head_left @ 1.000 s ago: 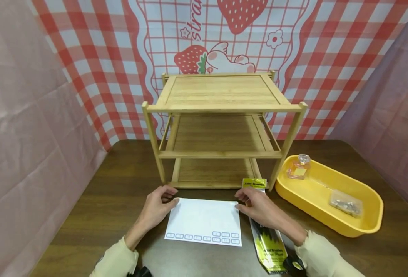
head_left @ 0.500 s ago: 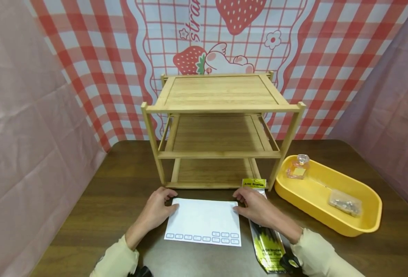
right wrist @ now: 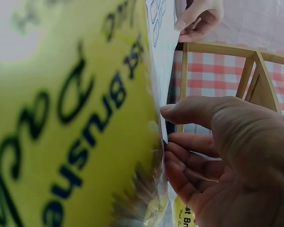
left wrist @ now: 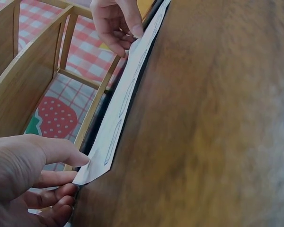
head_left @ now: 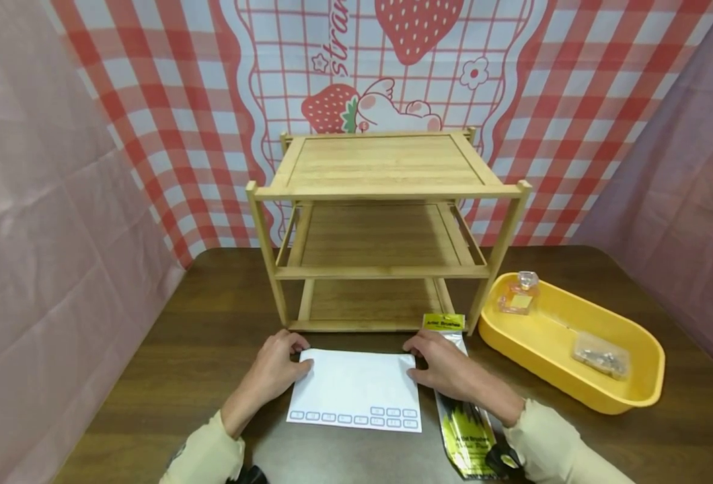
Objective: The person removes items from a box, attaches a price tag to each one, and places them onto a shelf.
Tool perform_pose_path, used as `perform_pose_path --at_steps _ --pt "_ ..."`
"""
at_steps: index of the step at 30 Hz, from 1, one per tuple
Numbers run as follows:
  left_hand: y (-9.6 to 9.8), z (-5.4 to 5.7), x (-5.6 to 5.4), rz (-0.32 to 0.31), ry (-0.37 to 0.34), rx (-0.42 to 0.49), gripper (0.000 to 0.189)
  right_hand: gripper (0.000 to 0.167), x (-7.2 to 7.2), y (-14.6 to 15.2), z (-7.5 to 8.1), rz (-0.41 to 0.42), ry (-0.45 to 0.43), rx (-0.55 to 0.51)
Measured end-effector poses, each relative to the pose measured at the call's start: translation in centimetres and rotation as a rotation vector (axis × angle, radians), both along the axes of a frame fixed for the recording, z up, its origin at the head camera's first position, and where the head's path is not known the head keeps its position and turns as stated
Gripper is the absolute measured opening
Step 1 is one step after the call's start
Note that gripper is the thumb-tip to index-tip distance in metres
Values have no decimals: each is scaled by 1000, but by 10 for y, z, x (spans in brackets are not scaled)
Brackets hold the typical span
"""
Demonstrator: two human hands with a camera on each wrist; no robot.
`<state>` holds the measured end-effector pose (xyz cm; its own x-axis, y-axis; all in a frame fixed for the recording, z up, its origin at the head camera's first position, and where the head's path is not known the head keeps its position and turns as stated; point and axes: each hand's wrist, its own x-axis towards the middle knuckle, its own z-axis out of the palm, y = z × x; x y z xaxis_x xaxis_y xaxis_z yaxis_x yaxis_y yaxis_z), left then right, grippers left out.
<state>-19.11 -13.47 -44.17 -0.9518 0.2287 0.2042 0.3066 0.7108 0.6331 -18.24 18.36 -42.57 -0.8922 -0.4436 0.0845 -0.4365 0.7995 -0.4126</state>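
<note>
A white paper sheet (head_left: pixel 353 390) with small blue-outlined boxes printed along its near edge lies in front of me in the head view. My left hand (head_left: pixel 274 366) pinches its far left corner, thumb on the top face. At the far right corner my right hand (head_left: pixel 447 368) pinches it likewise, the thumb (right wrist: pixel 180 112) on the printed side and the fingers behind, as the right wrist view shows. A yellow and black pack of artist brushes (head_left: pixel 468 440) lies beside the sheet, partly covered by the right forearm.
Behind the sheet stands a three-tier wooden shelf (head_left: pixel 387 272), with nothing on its tiers. A yellow plastic basin (head_left: pixel 562 383) to the right holds a pink perfume bottle (head_left: pixel 518 300) and a small clear box (head_left: pixel 601 356) of small metallic bits. Cloth hangs around the wooden table (head_left: pixel 163 390).
Both hands keep their hold on the sheet, which stays in place. The right thumb has come slightly further onto its corner, and the head view has shifted a little.
</note>
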Motion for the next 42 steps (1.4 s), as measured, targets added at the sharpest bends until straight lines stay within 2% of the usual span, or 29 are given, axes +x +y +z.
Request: perform_pose_path --at_steps 6,13,22,25,32,42 --pt "1 -1 1 -9 16 1 17 33 2 0 0 0 16 12" --pt "3 -4 0 -25 18 17 20 17 0 1 -3 35 109 -7" --pt "5 -6 1 -35 79 23 22 16 0 -1 -6 51 125 -41" --pt "6 -6 1 -31 92 27 23 16 0 -1 -6 52 132 -72" --pt "7 -5 2 -30 103 53 19 12 -1 -1 -5 2 56 -182" --pt "5 -5 4 -13 80 114 11 9 1 -1 -3 -22 61 -324"
